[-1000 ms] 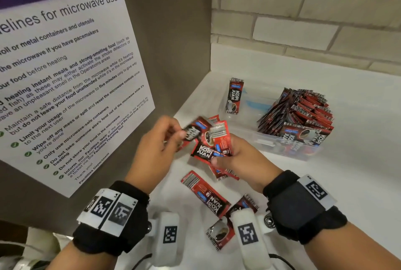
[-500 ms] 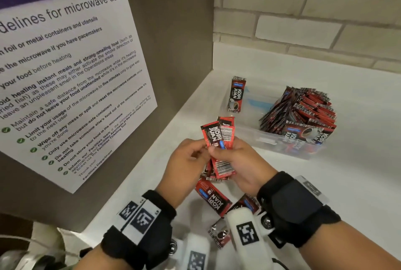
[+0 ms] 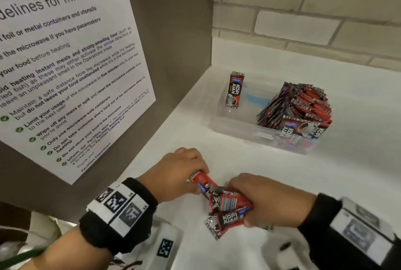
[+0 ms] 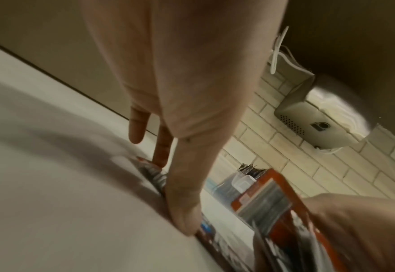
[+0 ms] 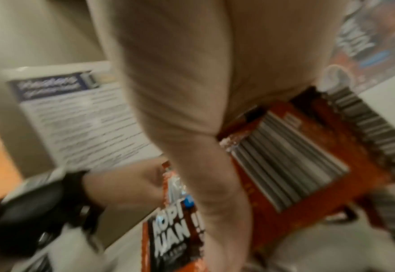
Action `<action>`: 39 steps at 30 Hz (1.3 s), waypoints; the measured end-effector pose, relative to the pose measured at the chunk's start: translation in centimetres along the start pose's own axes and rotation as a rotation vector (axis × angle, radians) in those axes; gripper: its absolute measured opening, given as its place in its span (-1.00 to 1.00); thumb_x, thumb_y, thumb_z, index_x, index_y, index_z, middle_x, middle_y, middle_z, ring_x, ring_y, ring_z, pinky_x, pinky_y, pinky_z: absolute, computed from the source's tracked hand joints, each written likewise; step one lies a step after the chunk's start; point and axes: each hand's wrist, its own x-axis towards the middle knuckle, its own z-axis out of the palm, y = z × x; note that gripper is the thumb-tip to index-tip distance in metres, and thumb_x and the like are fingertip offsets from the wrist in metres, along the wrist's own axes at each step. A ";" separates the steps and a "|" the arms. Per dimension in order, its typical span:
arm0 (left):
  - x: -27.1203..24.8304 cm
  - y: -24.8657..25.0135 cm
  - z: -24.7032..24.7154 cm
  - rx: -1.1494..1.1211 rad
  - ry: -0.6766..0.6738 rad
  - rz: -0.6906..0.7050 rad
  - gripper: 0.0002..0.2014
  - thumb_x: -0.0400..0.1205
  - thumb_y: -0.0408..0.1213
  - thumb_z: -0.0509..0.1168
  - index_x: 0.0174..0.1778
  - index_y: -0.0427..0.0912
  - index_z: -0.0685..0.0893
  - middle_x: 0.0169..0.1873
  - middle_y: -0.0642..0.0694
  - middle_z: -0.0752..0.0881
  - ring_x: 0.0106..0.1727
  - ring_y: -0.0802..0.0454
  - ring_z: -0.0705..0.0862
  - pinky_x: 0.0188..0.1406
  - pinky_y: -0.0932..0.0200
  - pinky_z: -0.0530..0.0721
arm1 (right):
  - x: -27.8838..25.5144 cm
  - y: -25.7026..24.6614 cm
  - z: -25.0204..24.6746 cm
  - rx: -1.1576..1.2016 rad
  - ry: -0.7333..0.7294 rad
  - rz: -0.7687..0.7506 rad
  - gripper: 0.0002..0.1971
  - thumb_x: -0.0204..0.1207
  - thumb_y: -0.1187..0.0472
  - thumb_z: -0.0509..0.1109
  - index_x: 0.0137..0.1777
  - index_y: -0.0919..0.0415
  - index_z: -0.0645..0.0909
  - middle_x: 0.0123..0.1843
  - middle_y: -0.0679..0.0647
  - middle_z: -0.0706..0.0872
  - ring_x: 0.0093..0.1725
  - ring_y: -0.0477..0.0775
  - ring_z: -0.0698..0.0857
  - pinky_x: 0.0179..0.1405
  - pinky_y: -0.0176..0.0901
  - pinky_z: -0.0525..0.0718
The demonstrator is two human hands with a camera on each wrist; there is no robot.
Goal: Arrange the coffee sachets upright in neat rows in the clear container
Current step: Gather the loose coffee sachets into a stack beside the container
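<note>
1. Sachets (image 3: pixel 230 207) bunched in the right hand (image 3: pixel 271 200), fingers curled round them, near the counter's (image 3: pixel 347 172) front edge.
2. Left hand (image 3: pixel 175 174) pinches one sachet's (image 3: pixel 200 179) end.
3. Light, slippery, floppy; likely best gripped mid-length.
4. Clear container (image 3: pixel 238 131) sits toward the back.

Both hands low and close together, left hand (image 3: pixel 180 172) and right hand (image 3: pixel 271 200) with fingers curled.

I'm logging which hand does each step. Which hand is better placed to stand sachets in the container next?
Probably right: the right hand grips the sachet bunch and is nearer the clear container; the left hand pinches one sachet.
</note>
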 end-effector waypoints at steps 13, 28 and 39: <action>0.3 -0.3 -1.5 -0.524 0.359 -0.359 -0.87 0.64 -0.37 0.22 -0.09 -0.05 0.43 -0.32 0.01 0.59 -0.28 0.02 0.51 -0.29 0.20 0.42 | 2.8 1.2 -1.2 0.480 0.332 0.009 -0.69 0.34 0.32 0.52 0.08 0.17 0.60 -0.04 0.08 0.75 -0.11 0.00 0.67 -0.13 -0.18 0.60; 2.9 4.9 1.8 -0.962 0.192 -0.138 -0.32 0.34 -0.48 0.16 0.36 0.12 0.22 0.32 -0.15 0.43 0.35 0.03 0.53 0.20 0.00 0.67 | 5.9 -0.5 0.7 1.525 0.438 -0.104 -0.55 0.52 0.53 0.23 0.27 0.02 0.43 0.26 0.34 0.55 0.11 0.17 0.68 0.03 -0.03 0.69; 2.8 4.3 0.9 -0.710 0.510 -0.044 -0.39 0.52 -0.68 0.26 0.16 0.21 0.39 0.08 0.16 0.64 0.11 0.41 0.63 0.03 0.54 0.53 | 5.3 -0.4 0.6 1.052 0.812 -0.196 -0.56 0.36 0.62 0.37 0.17 0.21 0.54 -0.02 -0.01 0.72 -0.01 -0.22 0.70 0.05 -0.37 0.61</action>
